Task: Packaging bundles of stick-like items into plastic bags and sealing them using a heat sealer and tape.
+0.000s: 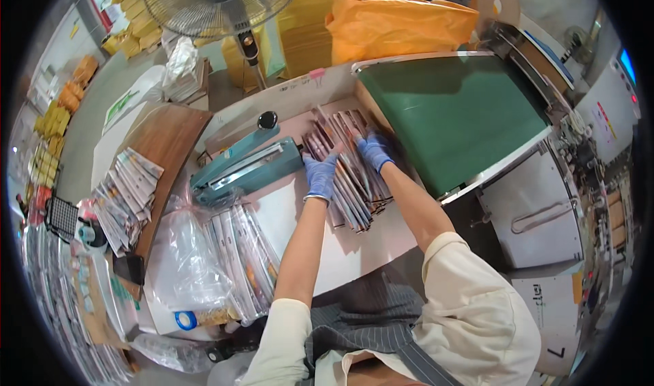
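Note:
A stack of thin flat printed packets [346,181] lies fanned on the pale work table, between my two hands. My left hand [320,175], in a blue glove that leaves the fingertips bare, presses against the stack's left side. On the opposite side my right hand [374,151], gloved the same way, has its fingers closed on the packets' upper right edge. Just left of my left hand stands a teal hand-lever bag sealer [248,164] with a black knob. More packets in clear plastic [244,253] rest nearer me on the left.
A green conveyor belt [453,113] with a metal edge borders the table on the right. Clear plastic bags [194,267] and a blue tape roll [184,320] lie front left. Other packets [129,195] sit by a brown board [170,137]. Behind stand a fan [221,4] and an orange sack [402,25].

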Action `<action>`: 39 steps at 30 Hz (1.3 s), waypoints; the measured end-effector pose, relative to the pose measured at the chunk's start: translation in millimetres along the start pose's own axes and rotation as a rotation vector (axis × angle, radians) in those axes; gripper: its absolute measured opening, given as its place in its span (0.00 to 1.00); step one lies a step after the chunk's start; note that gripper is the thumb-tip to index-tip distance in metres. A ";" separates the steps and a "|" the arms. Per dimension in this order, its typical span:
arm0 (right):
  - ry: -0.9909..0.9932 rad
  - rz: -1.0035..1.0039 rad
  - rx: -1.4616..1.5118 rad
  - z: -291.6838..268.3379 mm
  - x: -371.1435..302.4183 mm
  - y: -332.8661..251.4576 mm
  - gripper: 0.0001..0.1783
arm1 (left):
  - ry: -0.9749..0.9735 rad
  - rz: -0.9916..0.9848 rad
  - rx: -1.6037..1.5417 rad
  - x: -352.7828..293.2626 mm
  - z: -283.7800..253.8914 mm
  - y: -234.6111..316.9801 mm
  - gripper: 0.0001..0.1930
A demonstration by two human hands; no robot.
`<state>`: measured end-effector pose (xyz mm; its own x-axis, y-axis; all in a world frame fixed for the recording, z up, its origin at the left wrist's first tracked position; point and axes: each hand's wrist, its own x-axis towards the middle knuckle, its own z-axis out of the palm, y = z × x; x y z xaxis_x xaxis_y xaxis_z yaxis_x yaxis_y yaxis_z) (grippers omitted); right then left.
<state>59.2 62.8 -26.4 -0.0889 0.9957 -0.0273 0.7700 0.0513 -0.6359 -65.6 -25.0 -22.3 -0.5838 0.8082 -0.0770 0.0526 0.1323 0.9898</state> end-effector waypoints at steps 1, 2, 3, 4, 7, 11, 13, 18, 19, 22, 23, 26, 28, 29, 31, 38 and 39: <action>0.062 -0.004 0.070 5.1 -11.4 -1.6 0.42 | -0.039 -0.049 -0.097 -5.9 -6.9 1.9 0.53; 0.041 -0.013 0.060 9.3 -20.0 -4.6 0.42 | -0.020 -0.064 -0.103 -10.1 -12.3 4.0 0.53; -0.166 0.098 0.435 11.2 -35.8 -17.1 0.40 | -0.176 -0.107 -0.317 -14.1 -23.3 1.0 0.46; -0.372 0.219 0.808 8.8 -51.8 -29.8 0.37 | -0.333 -0.138 -0.533 -16.6 -35.9 -1.8 0.39; -0.751 0.323 1.272 -1.9 -104.2 -33.9 0.22 | -0.476 -0.310 -0.516 -39.9 -71.5 -1.3 0.27; -0.640 -0.095 1.302 -16.3 -143.6 -63.7 0.32 | -0.466 0.152 -0.476 -59.3 -109.8 10.5 0.51; -0.524 -0.327 1.289 -49.5 -162.0 -93.6 0.41 | -0.423 0.464 -0.209 -66.1 -129.6 38.3 0.56; -0.345 -0.749 1.113 -66.5 -178.3 -97.8 0.64 | -0.598 0.811 -0.078 -95.9 -163.1 90.3 0.75; -0.261 -0.848 1.081 -66.8 -180.0 -95.4 0.67 | -0.688 0.753 -0.276 -103.0 -157.5 101.4 0.76; -0.405 -0.832 1.141 -77.8 -199.8 -115.7 0.71 | -0.748 0.554 -0.521 -123.5 -162.5 114.2 0.77; -0.426 -0.848 1.186 -79.2 -202.4 -121.6 0.73 | -0.748 0.587 -0.532 -122.6 -162.7 109.3 0.77; -0.524 -0.846 1.178 -80.1 -208.6 -122.1 0.65 | -0.699 0.509 -0.602 -131.1 -157.9 87.5 0.73; -0.339 -0.984 0.894 -73.7 -212.2 -131.4 0.56 | -0.681 0.608 -0.119 -129.2 -173.8 72.6 0.64; -0.357 -0.783 0.964 -69.2 -229.2 -132.9 0.49 | -0.655 0.604 -0.119 -134.4 -180.1 63.2 0.64; -0.434 -0.646 0.940 -66.5 -242.4 -140.8 0.48 | -0.689 0.064 -0.463 -174.5 -198.2 81.2 0.46; -1.375 -0.128 0.961 11.9 -265.1 -132.1 0.15 | -0.152 -0.409 -0.684 -286.4 -223.2 -9.0 0.28; -1.412 -0.051 0.961 23.9 -265.0 -127.1 0.13 | 0.070 -0.176 -0.420 -286.3 -230.7 -9.7 0.27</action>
<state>-30.2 -209.5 43.3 -0.9547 0.1303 -0.2674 0.1669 -0.5095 -0.8441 -85.9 -390.1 17.7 -0.6085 0.7516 -0.2546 -0.3769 0.0086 0.9262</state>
